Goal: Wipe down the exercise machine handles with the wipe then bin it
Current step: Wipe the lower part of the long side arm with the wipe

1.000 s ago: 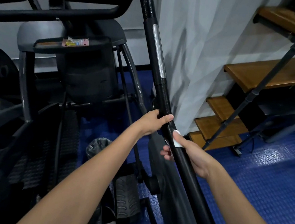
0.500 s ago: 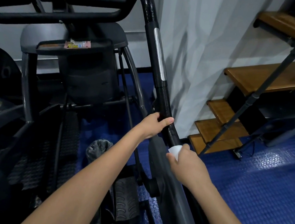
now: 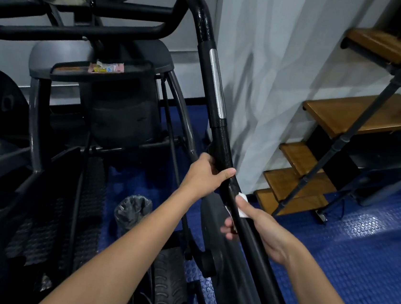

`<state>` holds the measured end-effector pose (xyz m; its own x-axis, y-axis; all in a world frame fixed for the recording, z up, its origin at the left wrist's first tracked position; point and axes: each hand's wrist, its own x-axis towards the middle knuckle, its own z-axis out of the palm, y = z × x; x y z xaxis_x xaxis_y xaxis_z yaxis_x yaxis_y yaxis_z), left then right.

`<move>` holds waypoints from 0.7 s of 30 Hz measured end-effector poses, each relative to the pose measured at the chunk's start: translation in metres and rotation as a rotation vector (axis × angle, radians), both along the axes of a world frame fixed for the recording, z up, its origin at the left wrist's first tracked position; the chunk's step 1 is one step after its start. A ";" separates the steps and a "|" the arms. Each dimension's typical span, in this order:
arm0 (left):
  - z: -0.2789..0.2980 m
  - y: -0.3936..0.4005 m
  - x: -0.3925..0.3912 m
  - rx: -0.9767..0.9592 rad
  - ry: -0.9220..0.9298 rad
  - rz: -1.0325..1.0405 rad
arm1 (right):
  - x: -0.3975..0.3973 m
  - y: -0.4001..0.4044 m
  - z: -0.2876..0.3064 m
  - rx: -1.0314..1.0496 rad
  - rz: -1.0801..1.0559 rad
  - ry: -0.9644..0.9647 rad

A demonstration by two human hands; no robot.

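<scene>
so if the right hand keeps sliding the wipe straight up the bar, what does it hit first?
Most likely the left hand, which grips the same black tubular machine handle just above. The right hand presses the white wipe round the bar a short way below it; the gap looks small.

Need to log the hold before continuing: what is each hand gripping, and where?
Left hand grips the black handle bar below its silver strip. Right hand wraps the white wipe around the bar just beneath.
</scene>
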<state>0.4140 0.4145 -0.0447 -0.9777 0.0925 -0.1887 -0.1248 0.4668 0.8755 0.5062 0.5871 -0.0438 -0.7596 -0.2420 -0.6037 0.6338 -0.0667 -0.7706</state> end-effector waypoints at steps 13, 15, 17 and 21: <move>0.025 -0.014 -0.028 -0.118 0.244 -0.039 | -0.023 -0.038 0.005 1.029 0.192 0.385; 0.027 -0.012 -0.029 -0.142 0.244 -0.065 | -0.041 -0.029 0.006 0.784 0.185 0.330; 0.030 -0.006 -0.030 -0.112 0.209 -0.065 | -0.049 -0.022 0.009 0.472 0.152 0.213; 0.040 0.006 -0.036 -0.088 0.099 -0.033 | -0.041 -0.017 0.010 0.040 -0.023 0.025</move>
<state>0.3781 0.4205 -0.0051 -0.9886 0.1125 -0.1001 -0.0229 0.5446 0.8384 0.4648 0.5706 -0.0334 -0.7795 -0.1998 -0.5936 0.6131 -0.0497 -0.7884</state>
